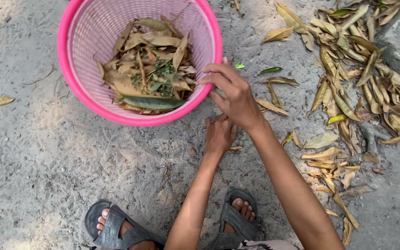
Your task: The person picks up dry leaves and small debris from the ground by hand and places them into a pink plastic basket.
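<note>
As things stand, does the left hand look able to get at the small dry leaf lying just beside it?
Probably yes: the left hand rests on the ground, the small dry leaf lies uncovered beside it.

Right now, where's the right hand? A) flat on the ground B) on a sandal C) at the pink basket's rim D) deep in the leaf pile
C: the right hand is raised at the rim of the basket, fingers beside its near right edge; the left hand is lower, on the ground.
</note>
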